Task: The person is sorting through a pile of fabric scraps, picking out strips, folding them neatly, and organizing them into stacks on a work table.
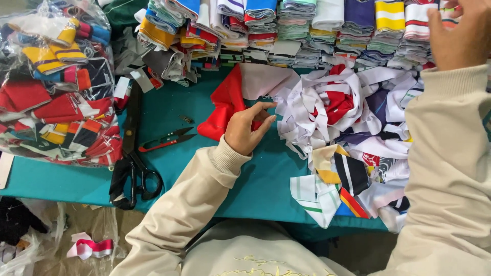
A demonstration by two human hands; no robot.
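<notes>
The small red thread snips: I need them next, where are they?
Head view: the small red thread snips lie on the teal table, just left of the left hand, right of the big black scissors.
</notes>
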